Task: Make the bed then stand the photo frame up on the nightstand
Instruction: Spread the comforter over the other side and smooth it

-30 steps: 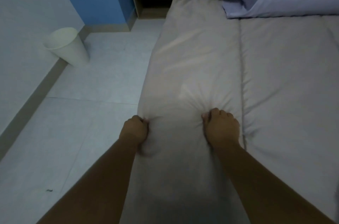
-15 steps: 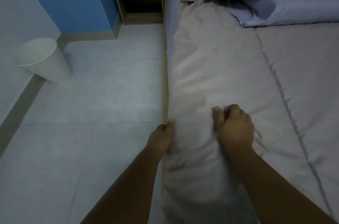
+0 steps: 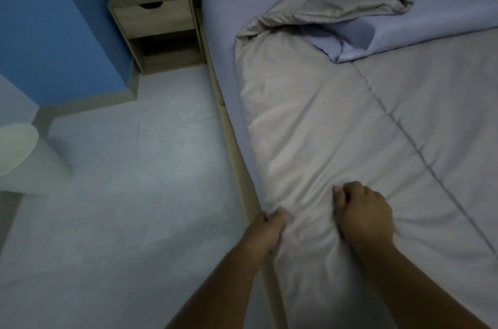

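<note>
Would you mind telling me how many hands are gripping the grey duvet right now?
2. The left hand pinches the grey duvet at its edge beside the bed's side; the right hand bunches it slightly further in. Both hands are fully visible.

The duvet point(image 3: 336, 123) is plain greyish beige with a lavender underside showing where it folds back. The fitted sheet point(image 3: 223, 21) is pale lavender. The nightstand point(image 3: 153, 21) is light wood grain. The wall point(image 3: 54, 18) is bright blue, the floor point(image 3: 134, 180) pale grey tile, the bin point(image 3: 24, 158) white.
</note>
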